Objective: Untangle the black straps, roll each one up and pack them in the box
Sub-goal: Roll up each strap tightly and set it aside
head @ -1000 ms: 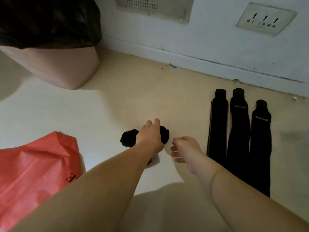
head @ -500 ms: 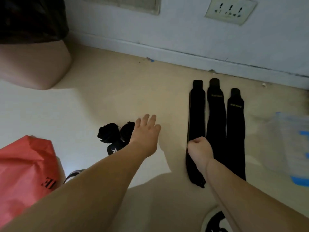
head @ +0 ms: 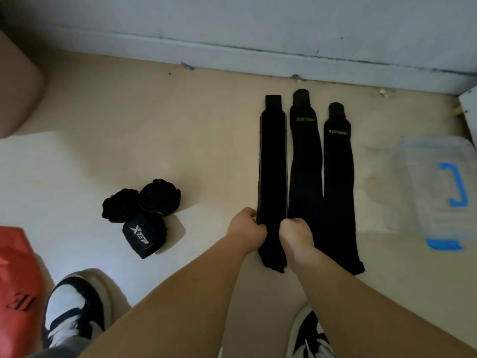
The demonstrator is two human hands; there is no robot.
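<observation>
Three flat straps (head: 307, 164) lie parallel at 1 o'clock for rolling; left hand (head: 246, 228) and right hand (head: 295, 232) pinch opposite edges of the leftmost strap (head: 273, 164), likely to start its roll.

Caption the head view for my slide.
Left hand and right hand grip the leftmost flat black fabric strap beside three rolled black straps.

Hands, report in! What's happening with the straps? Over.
Left hand and right hand both pinch the leftmost flat strap. Three rolls done, box waiting. Nothing blocking.

black straps (head: 273, 164), red bag (head: 18, 280), blue-trimmed box (head: 433, 182)
</observation>
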